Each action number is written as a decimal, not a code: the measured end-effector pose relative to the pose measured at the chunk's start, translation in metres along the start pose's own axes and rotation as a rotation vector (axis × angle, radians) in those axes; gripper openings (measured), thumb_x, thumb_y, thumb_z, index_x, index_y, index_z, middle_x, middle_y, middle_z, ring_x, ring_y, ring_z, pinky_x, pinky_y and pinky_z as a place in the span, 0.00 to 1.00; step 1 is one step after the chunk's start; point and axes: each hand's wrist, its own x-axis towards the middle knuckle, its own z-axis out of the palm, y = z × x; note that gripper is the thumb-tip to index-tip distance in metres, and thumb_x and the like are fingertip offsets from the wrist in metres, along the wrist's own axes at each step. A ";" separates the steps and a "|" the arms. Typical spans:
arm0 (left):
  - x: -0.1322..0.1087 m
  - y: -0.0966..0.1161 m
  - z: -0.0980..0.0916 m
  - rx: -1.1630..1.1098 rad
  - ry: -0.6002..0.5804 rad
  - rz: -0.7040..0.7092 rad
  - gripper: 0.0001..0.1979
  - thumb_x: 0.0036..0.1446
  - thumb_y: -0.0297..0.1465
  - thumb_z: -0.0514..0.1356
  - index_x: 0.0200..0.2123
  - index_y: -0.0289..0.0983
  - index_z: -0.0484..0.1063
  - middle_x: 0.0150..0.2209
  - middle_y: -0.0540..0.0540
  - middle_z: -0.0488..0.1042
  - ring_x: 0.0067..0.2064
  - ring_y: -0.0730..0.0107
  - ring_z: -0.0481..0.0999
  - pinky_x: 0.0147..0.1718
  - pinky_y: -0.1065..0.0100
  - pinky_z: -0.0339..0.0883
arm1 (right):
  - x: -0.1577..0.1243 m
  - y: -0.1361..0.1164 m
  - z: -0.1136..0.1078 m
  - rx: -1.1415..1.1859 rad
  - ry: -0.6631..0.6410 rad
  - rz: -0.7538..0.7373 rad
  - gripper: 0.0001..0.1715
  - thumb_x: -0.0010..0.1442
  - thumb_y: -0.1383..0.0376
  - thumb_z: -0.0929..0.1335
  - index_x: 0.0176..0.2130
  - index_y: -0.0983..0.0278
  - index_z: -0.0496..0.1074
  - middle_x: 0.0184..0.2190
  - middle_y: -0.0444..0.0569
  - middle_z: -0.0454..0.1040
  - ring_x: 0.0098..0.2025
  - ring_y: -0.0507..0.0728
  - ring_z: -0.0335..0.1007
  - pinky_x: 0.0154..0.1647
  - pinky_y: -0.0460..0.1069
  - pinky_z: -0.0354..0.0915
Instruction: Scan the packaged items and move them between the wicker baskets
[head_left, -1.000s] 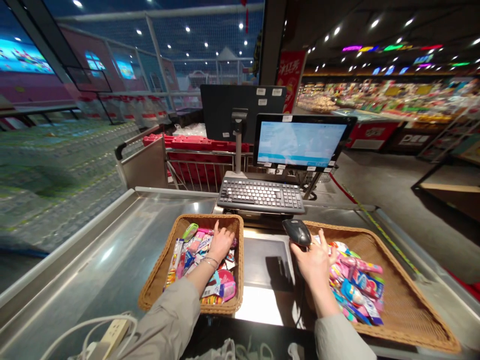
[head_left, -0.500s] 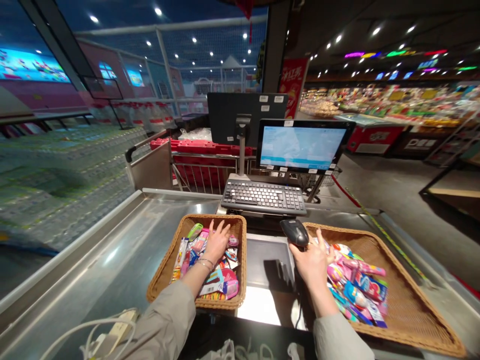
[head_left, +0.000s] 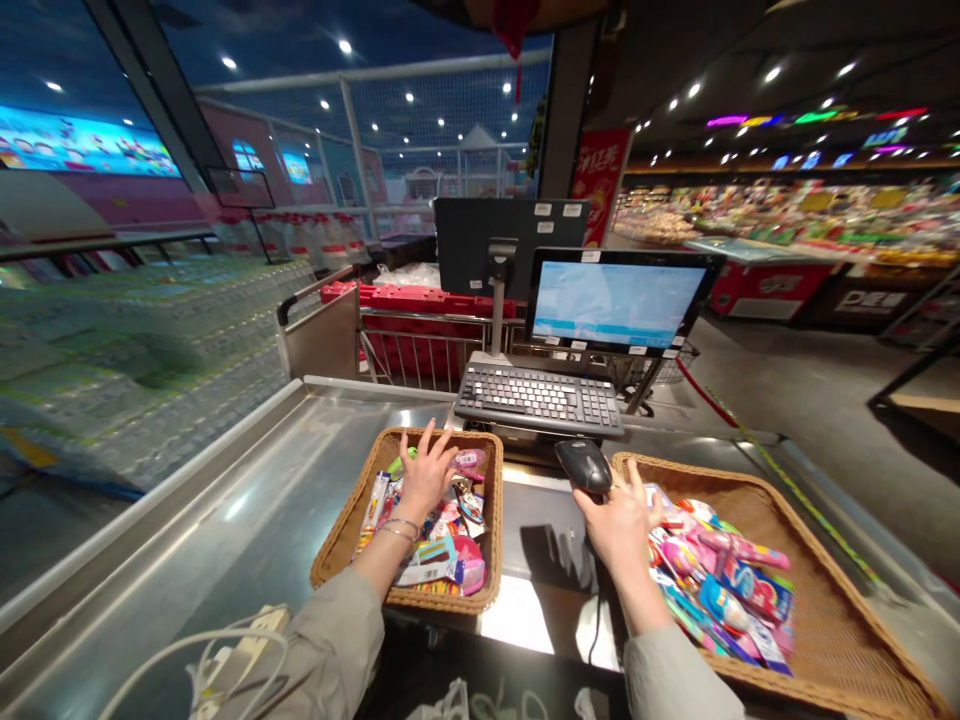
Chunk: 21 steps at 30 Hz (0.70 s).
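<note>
My left hand [head_left: 427,478] is over the smaller wicker basket [head_left: 321,560], its fingers spread and nothing visible in its grasp. Under and around it lie colourful packaged goods, among them a pink package [head_left: 469,566] and a narrow packet [head_left: 373,510]. In my right hand [head_left: 621,522] is a black barcode scanner [head_left: 583,466], its head pointing left and its cord hanging down. The scanner is at the left edge of the larger wicker basket [head_left: 847,600]. That basket holds a heap of packaged goods, including a blue-and-red pack [head_left: 759,590] and a pink item [head_left: 742,547].
Behind the baskets stand a keyboard [head_left: 538,396], a lit screen [head_left: 619,305] and a second monitor seen from behind [head_left: 510,245]. A metal counter [head_left: 255,500] extends left. Pale cables and a power strip [head_left: 251,650] lie at the lower left.
The view has shifted a little, so most things sit farther right. My left hand has moved slightly left over the small basket, fingers spread. The scanner stays in my right hand.
</note>
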 end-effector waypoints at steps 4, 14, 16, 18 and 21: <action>0.006 0.002 -0.008 -0.023 0.065 -0.012 0.15 0.55 0.31 0.63 0.46 0.47 0.76 0.62 0.47 0.68 0.68 0.46 0.56 0.63 0.31 0.31 | -0.001 -0.002 -0.001 0.010 -0.021 -0.004 0.20 0.54 0.53 0.66 0.41 0.60 0.78 0.52 0.52 0.75 0.67 0.69 0.49 0.63 0.71 0.33; 0.023 0.021 -0.014 -0.058 0.183 0.021 0.13 0.57 0.34 0.62 0.47 0.49 0.75 0.60 0.48 0.70 0.67 0.49 0.57 0.64 0.34 0.28 | -0.004 -0.011 -0.009 0.011 -0.048 -0.076 0.18 0.56 0.55 0.65 0.41 0.58 0.78 0.54 0.50 0.74 0.68 0.69 0.47 0.63 0.73 0.36; 0.026 0.025 -0.013 -0.065 0.205 0.035 0.12 0.58 0.35 0.61 0.46 0.48 0.75 0.60 0.48 0.70 0.67 0.49 0.57 0.65 0.35 0.27 | -0.004 -0.011 -0.011 0.020 -0.061 -0.093 0.18 0.56 0.55 0.65 0.42 0.58 0.78 0.55 0.50 0.74 0.68 0.69 0.47 0.63 0.73 0.37; 0.030 0.030 -0.012 -0.074 0.220 0.046 0.11 0.58 0.36 0.61 0.45 0.48 0.76 0.60 0.48 0.71 0.67 0.49 0.57 0.65 0.36 0.27 | -0.005 -0.012 -0.012 0.020 -0.072 -0.116 0.17 0.56 0.54 0.66 0.42 0.58 0.77 0.55 0.49 0.73 0.68 0.69 0.47 0.63 0.73 0.38; 0.035 0.038 -0.010 -0.091 0.236 0.054 0.12 0.59 0.35 0.60 0.46 0.48 0.75 0.60 0.48 0.71 0.67 0.50 0.57 0.65 0.36 0.26 | -0.005 -0.015 -0.015 0.003 -0.081 -0.154 0.16 0.55 0.55 0.66 0.40 0.58 0.78 0.56 0.50 0.73 0.69 0.69 0.46 0.63 0.73 0.37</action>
